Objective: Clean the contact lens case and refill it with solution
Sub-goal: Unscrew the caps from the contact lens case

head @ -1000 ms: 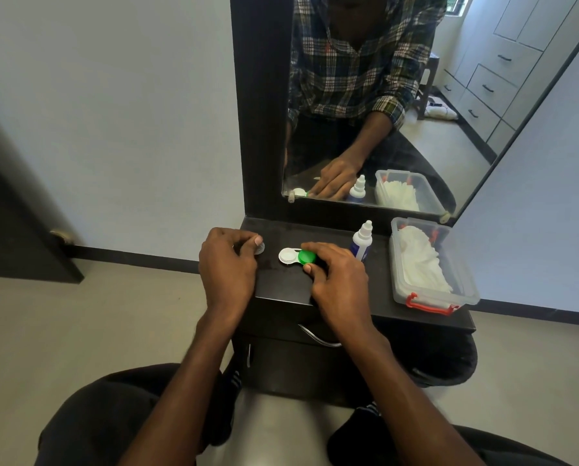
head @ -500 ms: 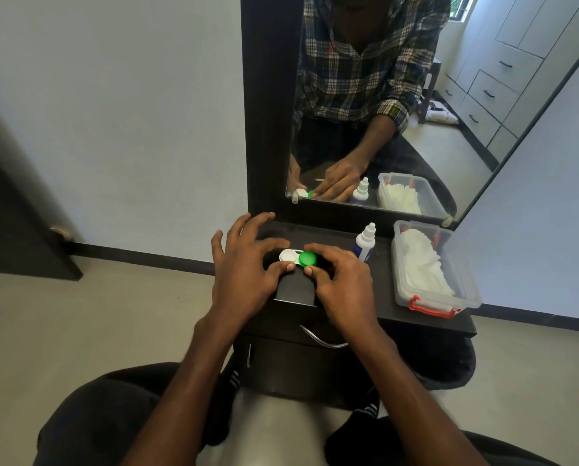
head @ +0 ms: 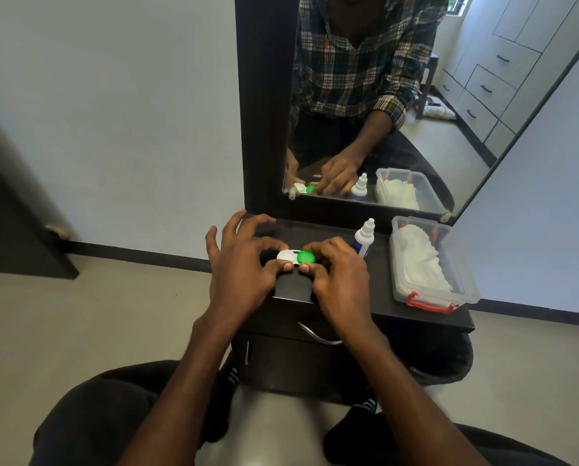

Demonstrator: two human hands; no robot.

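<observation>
A white contact lens case [head: 286, 255] with a green cap [head: 305, 256] on its right well lies on the dark dresser top [head: 375, 297]. My left hand [head: 241, 267] pinches the case's left, white side between thumb and forefinger, its other fingers spread upward. My right hand [head: 340, 272] pinches the green cap between thumb and forefinger. A small white solution bottle [head: 364, 237] with a blue label stands upright just right of my right hand.
A clear plastic box [head: 432, 264] with red latches holds white tissues at the right of the dresser top. A mirror [head: 382, 112] stands behind and reflects the scene. A drawer handle [head: 318, 334] sits below the dresser's front edge.
My left hand has come right from a small cap at the left and now grips the case's white side. My right hand has stayed on the green cap.
</observation>
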